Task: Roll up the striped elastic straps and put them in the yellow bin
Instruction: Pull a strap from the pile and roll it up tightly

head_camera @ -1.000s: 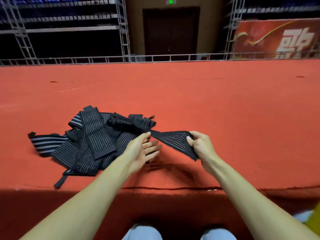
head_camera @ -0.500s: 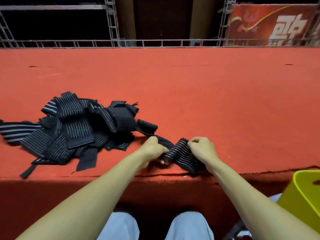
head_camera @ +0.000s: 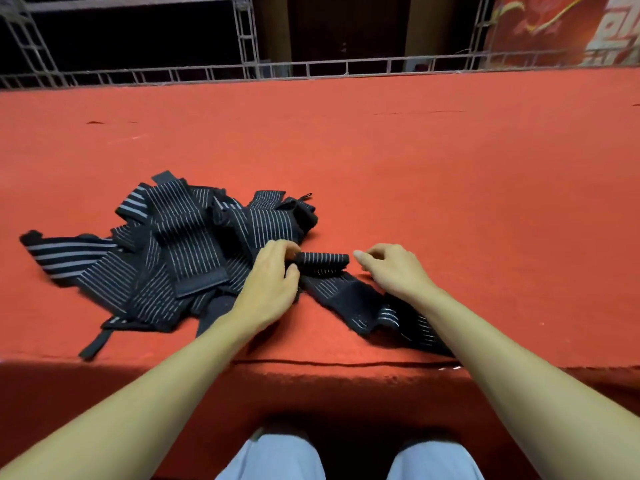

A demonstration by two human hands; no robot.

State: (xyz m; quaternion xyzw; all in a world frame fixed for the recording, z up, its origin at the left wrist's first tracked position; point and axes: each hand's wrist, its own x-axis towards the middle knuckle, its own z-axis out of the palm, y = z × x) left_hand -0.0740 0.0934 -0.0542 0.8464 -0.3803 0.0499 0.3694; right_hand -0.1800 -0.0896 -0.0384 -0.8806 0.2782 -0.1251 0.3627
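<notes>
**Half-rolled strap between two hands at the stage edge**

The left hand covers the near-left end of a striped strap, so its grip is only partly visible. Its fingers are curled and, with the thumb, pinch the left end of the rolled part.

The right hand sits just right of that roll with its fingers bent. One fingertip is just beside the roll's right end. Whether any hidden finger touches the strap cannot be told.

The unrolled tail runs flat toward the near edge of the red carpeted stage and passes under the right forearm, which cuts off its far end.

Left of the hands lies the tangled pile of straps, too overlapped to count.
</notes>
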